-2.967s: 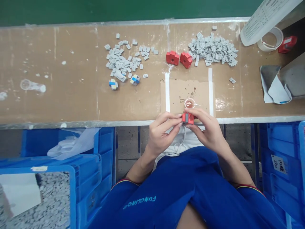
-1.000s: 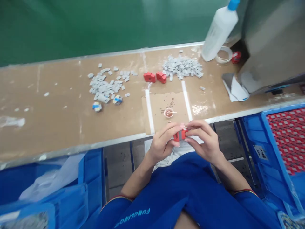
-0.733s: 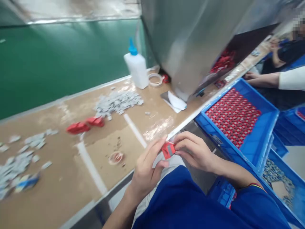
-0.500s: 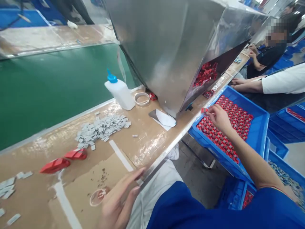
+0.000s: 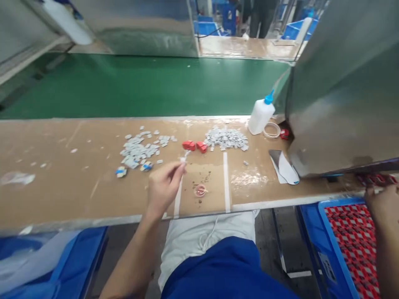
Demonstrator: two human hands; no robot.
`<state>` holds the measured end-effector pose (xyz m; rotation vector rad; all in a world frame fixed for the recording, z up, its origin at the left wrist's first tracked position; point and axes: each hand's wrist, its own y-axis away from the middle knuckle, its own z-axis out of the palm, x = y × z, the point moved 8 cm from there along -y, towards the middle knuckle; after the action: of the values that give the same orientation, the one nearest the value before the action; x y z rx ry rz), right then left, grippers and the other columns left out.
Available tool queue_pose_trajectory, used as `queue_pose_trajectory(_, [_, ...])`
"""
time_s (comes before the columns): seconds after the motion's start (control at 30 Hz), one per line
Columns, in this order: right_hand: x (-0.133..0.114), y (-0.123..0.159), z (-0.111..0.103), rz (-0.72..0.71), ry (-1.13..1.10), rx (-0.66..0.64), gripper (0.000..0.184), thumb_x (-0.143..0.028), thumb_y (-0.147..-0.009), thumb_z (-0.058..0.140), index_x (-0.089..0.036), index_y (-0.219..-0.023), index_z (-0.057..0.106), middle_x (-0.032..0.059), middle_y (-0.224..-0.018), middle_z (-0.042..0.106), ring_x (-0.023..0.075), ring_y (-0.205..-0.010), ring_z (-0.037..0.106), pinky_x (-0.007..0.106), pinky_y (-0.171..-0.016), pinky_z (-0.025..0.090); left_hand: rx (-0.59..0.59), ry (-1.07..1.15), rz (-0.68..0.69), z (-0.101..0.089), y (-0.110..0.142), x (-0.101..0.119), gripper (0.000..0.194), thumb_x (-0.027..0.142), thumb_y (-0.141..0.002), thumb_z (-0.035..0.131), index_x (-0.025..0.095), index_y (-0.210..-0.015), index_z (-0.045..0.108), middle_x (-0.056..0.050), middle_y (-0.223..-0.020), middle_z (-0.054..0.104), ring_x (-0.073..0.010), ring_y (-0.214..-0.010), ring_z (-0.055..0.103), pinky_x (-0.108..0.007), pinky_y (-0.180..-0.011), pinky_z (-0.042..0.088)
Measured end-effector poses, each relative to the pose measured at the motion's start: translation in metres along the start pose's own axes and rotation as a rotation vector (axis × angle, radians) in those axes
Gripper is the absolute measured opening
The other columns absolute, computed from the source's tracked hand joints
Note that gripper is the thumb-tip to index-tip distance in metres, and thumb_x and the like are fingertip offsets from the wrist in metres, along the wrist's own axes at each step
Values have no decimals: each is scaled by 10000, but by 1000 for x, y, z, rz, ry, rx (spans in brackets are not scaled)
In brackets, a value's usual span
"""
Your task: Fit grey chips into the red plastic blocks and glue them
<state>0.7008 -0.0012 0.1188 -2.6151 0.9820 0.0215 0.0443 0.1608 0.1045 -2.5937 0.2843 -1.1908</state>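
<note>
your left hand (image 5: 163, 189) is raised over the bench (image 5: 62, 153), its fingers (image 5: 173, 167) pinched together on a small white stick (image 5: 183, 157). the stick's tip points up and away from you, just short of two red blocks (image 5: 195, 145) and above the top of a cardboard pad (image 5: 212, 174) marked off by white tape. on that pad, off to the right of your hand, sits a small clear cup (image 5: 200, 190) with a reddish tint. a heap of grey chips (image 5: 137, 151) lies left of the blocks, and a second heap (image 5: 227, 139) lies right of them. farther right stand a white squeeze bottle (image 5: 261, 114) and a clear ring of tape (image 5: 271, 131). your right hand (image 5: 382, 211) is cut off by the edge of the view, beside a blue crate (image 5: 322, 211) of packed red pieces (image 5: 352, 236), and you cannot tell whether it is open or closed.
</note>
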Motion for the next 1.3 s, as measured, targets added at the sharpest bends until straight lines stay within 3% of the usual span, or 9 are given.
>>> queue_pose_trajectory(0.07, [-1,26,-11,-18,-171,109,697,-862,-885,299,-532,-1369,676,265,-963,690,501,-1201,680,699,-741,452,-46,-32,93,8,-34,-12,239,346,-957,654,218,-1114,780,-92,-1065,813,-241,-912,754,-383,-891,613])
queue_pose_trajectory(0.17, [-25,68,-19,-65,-186,56,664,-800,-927,354,-494,-1445,636,271,-1002,709,544,-1314,604,760,-880,477,-246,-81,110,41,-75,-34,374,202,-827,757,200,-1201,742,-153,-1410,696,-334,-1306,643,-536,-1185,465])
queue_pose_trajectory(0.23, [-55,95,-27,-93,-132,16,670,-747,-976,306,-411,-1443,649,272,-1074,718,543,-1318,604,767,-952,486,-320,-51,44,57,-90,-47,315,143,-811,749,184,-1123,739,-158,-1308,725,-338,-1248,663,-542,-1168,469])
queue_pose_trajectory(0.33, [-108,133,-40,-113,-200,-1,450,-678,-999,437,-395,-1156,750,216,-1045,755,489,-1113,724,690,-921,562,-292,-10,6,55,-89,-57,164,149,-871,689,171,-1030,717,-149,-1135,751,-317,-1128,702,-505,-1084,524])
queue_pose_trajectory(0.5, [-214,199,-11,-202,-717,-184,262,-549,-963,650,-301,-933,729,111,-929,798,354,-836,780,579,-784,640,-187,794,-207,23,-25,-72,383,423,-986,655,248,-1318,580,-89,-1129,767,-195,-853,767,-345,-767,619])
queue_pose_trajectory(0.63, [-306,248,29,-393,-963,-435,340,-462,-961,694,-199,-1175,705,88,-996,794,216,-804,767,368,-706,652,-155,1281,-382,17,45,-67,526,529,-942,741,292,-1362,532,-91,-1226,781,-185,-974,801,-345,-903,628])
queue_pose_trajectory(0.77, [-367,269,36,-544,-1096,-526,318,-341,-971,719,-203,-1257,698,54,-957,746,144,-707,662,296,-659,586,-171,1438,-490,30,92,-58,553,535,-889,819,293,-1267,496,-105,-1336,757,-194,-988,815,-346,-929,625])
queue_pose_trajectory(1.0, [-406,270,22,-662,-1098,-475,121,-259,-1009,664,-243,-990,782,64,-951,762,173,-786,663,316,-693,555,-275,1377,-386,42,117,-60,661,520,-735,952,259,-1126,488,-59,-1008,834,-79,-567,654,-187,-564,496])
queue_pose_trajectory(1.3, [-419,263,20,-779,-1023,-520,132,-192,-998,647,-219,-1004,776,53,-945,763,152,-783,668,283,-687,544,-371,1189,-301,41,108,-55,400,327,-782,930,197,-1110,743,-113,-1157,832,-192,-848,810,-312,-843,638])
